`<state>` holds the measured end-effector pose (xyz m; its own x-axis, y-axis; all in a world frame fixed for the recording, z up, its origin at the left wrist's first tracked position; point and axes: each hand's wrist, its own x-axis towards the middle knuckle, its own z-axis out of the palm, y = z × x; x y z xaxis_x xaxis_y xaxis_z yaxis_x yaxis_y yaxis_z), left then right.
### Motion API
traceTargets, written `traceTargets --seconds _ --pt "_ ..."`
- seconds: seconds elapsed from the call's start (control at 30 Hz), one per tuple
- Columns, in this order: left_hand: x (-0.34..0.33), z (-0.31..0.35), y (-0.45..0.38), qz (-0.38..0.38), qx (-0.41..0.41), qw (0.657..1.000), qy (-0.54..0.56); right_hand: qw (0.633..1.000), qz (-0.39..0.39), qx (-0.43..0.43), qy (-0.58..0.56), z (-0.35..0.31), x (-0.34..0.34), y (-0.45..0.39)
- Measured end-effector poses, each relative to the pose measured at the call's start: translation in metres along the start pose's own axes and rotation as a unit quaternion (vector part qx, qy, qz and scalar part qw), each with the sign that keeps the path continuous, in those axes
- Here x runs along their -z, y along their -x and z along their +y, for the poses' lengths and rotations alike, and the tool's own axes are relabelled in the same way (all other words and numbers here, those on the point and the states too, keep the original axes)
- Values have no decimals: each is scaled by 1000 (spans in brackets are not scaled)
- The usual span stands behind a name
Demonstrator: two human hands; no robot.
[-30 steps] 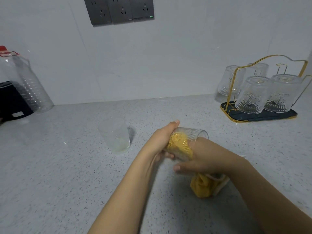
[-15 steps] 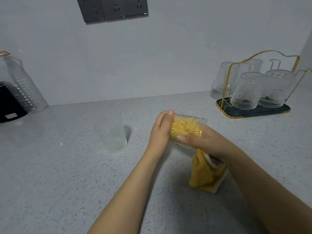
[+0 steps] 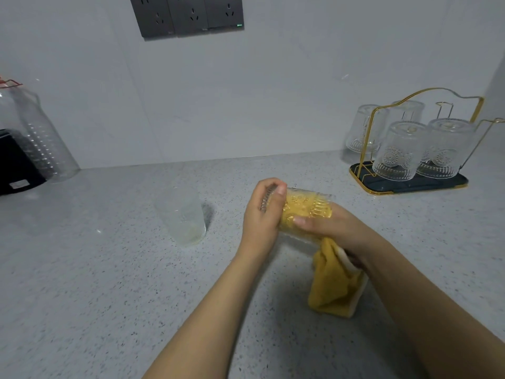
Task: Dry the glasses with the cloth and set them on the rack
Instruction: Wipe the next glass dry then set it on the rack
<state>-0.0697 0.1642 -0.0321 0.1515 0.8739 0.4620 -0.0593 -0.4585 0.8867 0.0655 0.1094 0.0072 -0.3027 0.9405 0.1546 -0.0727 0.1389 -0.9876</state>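
Note:
A patterned clear glass (image 3: 306,207) lies on its side in the air above the counter, its mouth toward the right. My left hand (image 3: 262,214) grips its base end. My right hand (image 3: 333,228) is pushed into the mouth with a yellow cloth (image 3: 336,285) stuffed inside; the rest of the cloth hangs below my wrist. A frosted plain glass (image 3: 181,214) stands upright on the counter to the left. At the far right a gold wire rack (image 3: 410,184) on a dark tray holds several patterned glasses (image 3: 399,151) upside down.
A big clear plastic bottle (image 3: 41,138) and a black object (image 3: 16,162) stand at the far left against the wall. Dark wall sockets (image 3: 188,15) sit above. The grey speckled counter (image 3: 95,283) spreads in front.
The glass has been turned and lifted slightly in my hands; my left hand now wraps its base more fully, and more of the cloth hangs free below my right wrist.

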Motion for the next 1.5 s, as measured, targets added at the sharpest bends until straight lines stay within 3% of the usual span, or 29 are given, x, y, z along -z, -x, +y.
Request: traceTargets --seconds 0.07,0.13,0.2,0.27,0.37,0.47,0.57,0.67,0.73,0.8,0.87,0.97,1.07,1.13,1.2,1.27,1.33,1.4,1.5 --pt "4 3 -5 -9 101 995 -1 986 -34 44 157 8 -8 0" --pt "10 14 -7 -59 268 962 -6 949 -44 54 309 20 -12 -1" --pt "14 22 -5 -99 363 926 -2 935 -34 38 350 27 -14 -3" --pt "17 16 -6 -110 334 936 -23 952 -25 53 300 24 -13 -3" --pt "17 8 -6 -100 210 972 14 995 21 -5 99 6 0 -1" --pt "5 2 -1 -64 99 991 66 992 52 -69 -90 -4 8 2" --pt "1 -3 -5 5 106 986 127 999 24 -34 -9 -1 -3 3" --pt "6 7 -7 3 267 955 129 966 -13 20 257 15 -11 0" --pt "7 13 -6 -20 353 928 119 937 -30 34 348 20 -12 -2" --pt "7 16 -4 -47 377 920 100 956 -23 33 290 19 -10 -2" --pt "6 17 -4 -76 339 935 66 984 0 7 179 15 -3 -2" --pt "7 10 1 -106 181 978 -8 997 36 -71 -4 5 7 -3" --pt "3 5 9 -110 52 992 -24 984 44 -112 -133 -2 13 -2" --pt "-2 4 9 -75 18 997 3 988 44 -96 -109 -4 10 1" --pt "-3 0 2 -30 41 999 5 999 19 -34 -34 -1 5 1" --pt "0 1 -5 -22 143 989 5 991 -7 13 133 11 -1 0" --pt "6 8 -8 -69 280 958 10 959 -18 6 283 23 -5 -3" --pt "10 11 -8 -108 332 937 17 955 -23 5 295 24 -8 -4" --pt "12 15 -4 -111 248 962 -11 986 -14 6 166 16 -4 -3"
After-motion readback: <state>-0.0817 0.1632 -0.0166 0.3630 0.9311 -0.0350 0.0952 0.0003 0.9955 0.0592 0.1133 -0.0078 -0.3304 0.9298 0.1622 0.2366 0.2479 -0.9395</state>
